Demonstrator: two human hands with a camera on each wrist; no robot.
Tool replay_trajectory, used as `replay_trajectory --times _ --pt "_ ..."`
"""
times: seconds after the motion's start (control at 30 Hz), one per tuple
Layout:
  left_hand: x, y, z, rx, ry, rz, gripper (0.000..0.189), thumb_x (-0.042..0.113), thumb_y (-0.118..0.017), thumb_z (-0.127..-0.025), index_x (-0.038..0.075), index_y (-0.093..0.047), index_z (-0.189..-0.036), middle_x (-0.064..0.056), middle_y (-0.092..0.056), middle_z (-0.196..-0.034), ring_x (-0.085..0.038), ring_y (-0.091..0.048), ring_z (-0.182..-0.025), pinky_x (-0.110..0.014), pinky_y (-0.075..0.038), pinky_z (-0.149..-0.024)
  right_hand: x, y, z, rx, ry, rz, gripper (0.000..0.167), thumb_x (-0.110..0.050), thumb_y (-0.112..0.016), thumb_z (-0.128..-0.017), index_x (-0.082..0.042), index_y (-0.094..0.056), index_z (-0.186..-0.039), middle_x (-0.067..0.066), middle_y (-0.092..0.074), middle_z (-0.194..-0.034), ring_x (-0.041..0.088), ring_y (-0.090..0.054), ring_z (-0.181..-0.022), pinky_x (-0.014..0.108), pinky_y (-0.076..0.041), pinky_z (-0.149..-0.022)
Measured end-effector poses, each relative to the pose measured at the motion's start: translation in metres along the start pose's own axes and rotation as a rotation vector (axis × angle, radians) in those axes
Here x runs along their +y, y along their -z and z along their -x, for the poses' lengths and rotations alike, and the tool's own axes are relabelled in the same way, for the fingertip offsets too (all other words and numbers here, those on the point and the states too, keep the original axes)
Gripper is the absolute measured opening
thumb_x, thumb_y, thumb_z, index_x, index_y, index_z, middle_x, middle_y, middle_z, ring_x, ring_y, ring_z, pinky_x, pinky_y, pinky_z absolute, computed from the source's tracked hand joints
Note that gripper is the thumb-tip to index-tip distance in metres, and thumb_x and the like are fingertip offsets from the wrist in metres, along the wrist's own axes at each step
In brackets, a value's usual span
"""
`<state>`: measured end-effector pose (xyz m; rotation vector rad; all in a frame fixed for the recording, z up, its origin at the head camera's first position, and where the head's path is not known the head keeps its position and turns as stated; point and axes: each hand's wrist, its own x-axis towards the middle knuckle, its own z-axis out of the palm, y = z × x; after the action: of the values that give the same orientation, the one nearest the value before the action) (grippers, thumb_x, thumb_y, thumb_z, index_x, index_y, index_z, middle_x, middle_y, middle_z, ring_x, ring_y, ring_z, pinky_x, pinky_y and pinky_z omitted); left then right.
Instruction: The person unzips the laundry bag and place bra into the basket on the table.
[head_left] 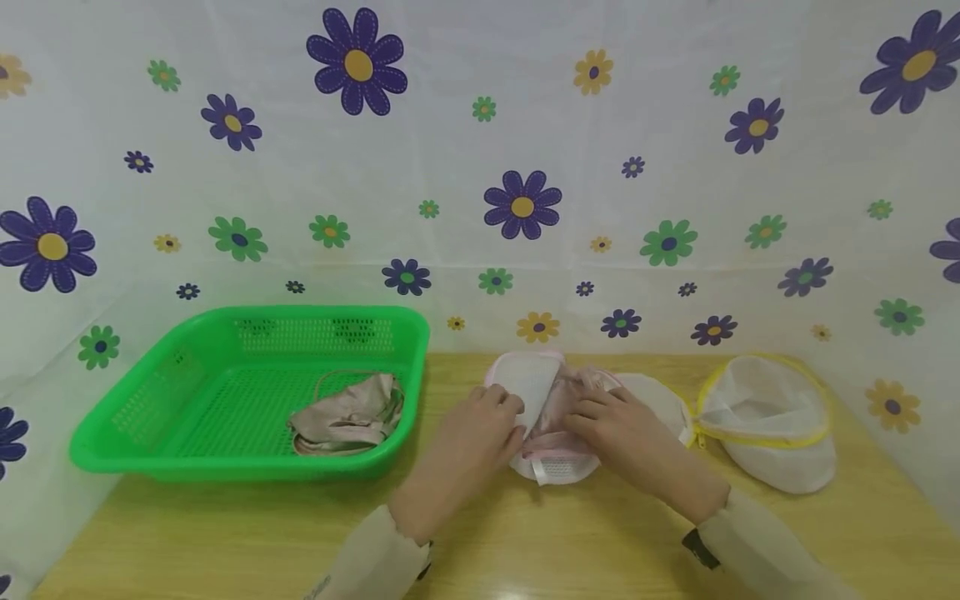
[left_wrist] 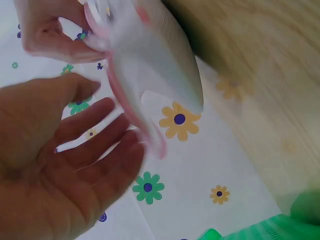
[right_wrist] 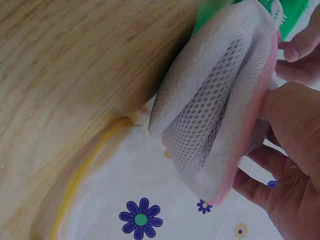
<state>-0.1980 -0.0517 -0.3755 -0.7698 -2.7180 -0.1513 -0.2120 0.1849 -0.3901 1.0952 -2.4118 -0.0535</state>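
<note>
A white mesh laundry bag [head_left: 561, 468] with a pink zip edge stands upright in front of me, its mouth parted. Inside it shows a shiny pink cloth [head_left: 553, 404], partly hidden by the hands. My right hand [head_left: 618, 425] pinches the pink-edged rim on the right, as the right wrist view shows with the bag's mesh side [right_wrist: 205, 112]. At the left rim is my left hand [head_left: 480, 429]; in the left wrist view its fingers [left_wrist: 100, 165] are spread loosely, fingertips right at the pink edge.
To the left stands a green plastic basket [head_left: 247, 467] holding a crumpled pinkish satin garment [head_left: 348, 414]. On the right lies a white mesh bag with a yellow zip [head_left: 780, 454], opened out. A flower-printed white sheet [head_left: 450, 167] hangs behind the wooden table [head_left: 247, 542].
</note>
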Motion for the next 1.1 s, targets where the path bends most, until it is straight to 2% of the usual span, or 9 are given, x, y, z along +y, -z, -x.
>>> replay_trajectory --times 0.1,0.3,0.4,0.53,0.6,0.7,0.83,0.93,1.1 --pt "0.000 -0.003 0.004 -0.077 -0.035 0.042 0.027 0.035 -0.064 -0.100 0.009 -0.067 -0.093 -0.005 -0.066 -0.089 -0.018 -0.060 -0.076 -0.031 -0.053 -0.063 0.000 -0.002 -0.002 -0.007 -0.058 -0.004 0.025 -0.006 -0.084 -0.079 -0.015 -0.074 -0.100 0.004 -0.077 -0.112 0.026 -0.070 -0.115 0.046 -0.057 -0.096" --pt "-0.003 -0.009 0.007 -0.197 0.016 0.162 0.034 0.041 -0.070 -0.095 0.010 -0.062 -0.086 0.000 -0.058 -0.082 -0.009 -0.050 -0.067 -0.026 -0.044 -0.056 -0.003 -0.007 -0.007 0.074 -0.195 -0.002 0.016 -0.006 -0.081 -0.083 -0.012 -0.072 -0.094 0.006 -0.078 -0.100 0.026 -0.074 -0.096 0.039 -0.061 -0.078" --pt "-0.004 -0.009 0.005 -0.233 0.022 0.199 0.034 0.040 -0.074 -0.092 0.010 -0.061 -0.083 0.001 -0.057 -0.080 -0.009 -0.048 -0.066 -0.025 -0.042 -0.057 -0.006 -0.007 -0.011 0.046 -0.207 -0.002 0.018 -0.008 -0.081 -0.082 -0.014 -0.073 -0.098 0.003 -0.078 -0.098 0.028 -0.073 -0.101 0.045 -0.059 -0.087" --pt "-0.003 -0.011 0.004 -0.282 0.034 0.239 0.037 0.042 -0.078 -0.088 0.010 -0.061 -0.079 0.000 -0.056 -0.080 -0.009 -0.047 -0.067 -0.025 -0.041 -0.057 -0.017 -0.008 -0.010 -0.032 -0.197 -0.020 0.022 -0.031 -0.084 -0.082 -0.019 -0.074 -0.097 -0.001 -0.076 -0.090 0.030 -0.070 -0.111 0.060 -0.050 -0.101" --pt "-0.003 -0.013 0.004 -0.286 0.035 0.242 0.039 0.043 -0.080 -0.086 0.010 -0.061 -0.079 0.000 -0.055 -0.081 -0.010 -0.046 -0.067 -0.024 -0.041 -0.057 -0.024 -0.009 -0.010 -0.043 -0.186 0.029 0.032 -0.047 -0.084 -0.078 -0.021 -0.073 -0.091 -0.002 -0.072 -0.079 0.032 -0.069 -0.112 0.060 -0.049 -0.098" --pt "-0.003 -0.014 0.005 -0.272 0.031 0.232 0.040 0.043 -0.082 -0.084 0.009 -0.061 -0.081 -0.001 -0.054 -0.083 -0.010 -0.045 -0.066 -0.024 -0.040 -0.056 -0.035 -0.011 -0.013 -0.055 -0.170 0.105 0.040 -0.058 -0.080 -0.076 -0.020 -0.067 -0.079 -0.001 -0.063 -0.067 0.029 -0.070 -0.094 0.058 -0.050 -0.090" --pt "-0.002 -0.016 0.004 -0.257 0.032 0.228 0.043 0.043 -0.085 -0.081 0.008 -0.060 -0.082 -0.002 -0.056 -0.084 -0.010 -0.045 -0.066 -0.024 -0.040 -0.056 -0.044 -0.014 -0.019 -0.155 -0.165 0.143 0.043 -0.056 -0.074 -0.084 -0.014 -0.071 -0.093 0.013 -0.074 -0.094 0.035 -0.071 -0.094 0.064 -0.048 -0.093" --pt "-0.001 -0.016 0.003 -0.256 0.040 0.229 0.046 0.045 -0.086 -0.078 0.008 -0.059 -0.081 -0.003 -0.057 -0.085 -0.010 -0.046 -0.065 -0.025 -0.041 -0.056 -0.044 -0.017 -0.022 -0.195 -0.179 0.124 0.047 -0.057 -0.074 -0.084 -0.012 -0.069 -0.097 0.013 -0.074 -0.105 0.034 -0.070 -0.095 0.061 -0.049 -0.093" --pt "0.000 -0.016 0.001 -0.266 0.064 0.231 0.048 0.047 -0.087 -0.077 0.008 -0.059 -0.080 -0.003 -0.056 -0.084 -0.011 -0.045 -0.065 -0.026 -0.040 -0.055 -0.042 -0.018 -0.027 -0.195 -0.174 0.069 0.038 -0.049 -0.082 -0.081 -0.017 -0.062 -0.080 -0.003 -0.065 -0.077 0.017 -0.058 -0.068 0.044 -0.047 -0.073"
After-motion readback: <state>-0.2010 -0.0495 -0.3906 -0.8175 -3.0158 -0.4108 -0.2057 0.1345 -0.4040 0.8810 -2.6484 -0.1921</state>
